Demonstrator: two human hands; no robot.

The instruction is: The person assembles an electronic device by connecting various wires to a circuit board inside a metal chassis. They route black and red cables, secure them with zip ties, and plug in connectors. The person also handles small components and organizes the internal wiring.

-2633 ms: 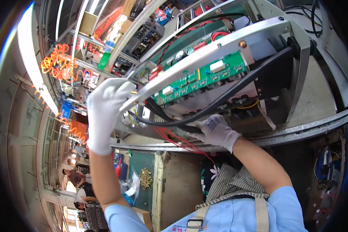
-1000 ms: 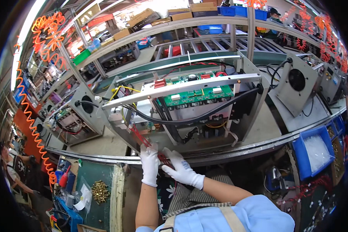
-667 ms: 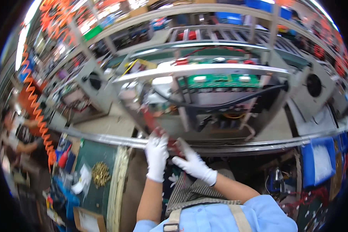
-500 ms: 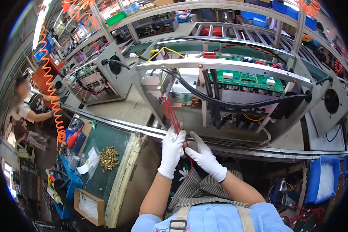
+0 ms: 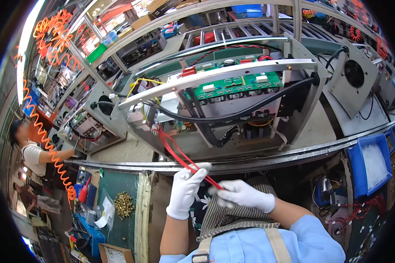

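Red wires [image 5: 176, 154] run down from the left part of an open metal machine frame [image 5: 254, 66] to my gloved hands. My left hand [image 5: 185, 188] is closed around them in a white glove, just in front of the bench edge. Lower and to the right, my right hand [image 5: 243, 195], also gloved, pinches the same wires close to their ends, which its fingers hide. Inside the frame, a green circuit board [image 5: 237, 84] with white and red parts sits near the top. A thick black cable [image 5: 245, 115] sags across the frame's front.
A heap of brass fittings [image 5: 124, 204] lies on the green mat at left, beside a red-handled tool [image 5: 84, 193]. Blue bins [image 5: 369, 164] stand at right. An orange coiled hose [image 5: 44, 139] hangs at left, where a co-worker [image 5: 36, 151] stands. A second fan-fitted unit [image 5: 353, 75] is at right.
The view has turned, so the machine frame appears farther left. My right hand has moved down the wires, away from my left, and the wires now slant more to the right.
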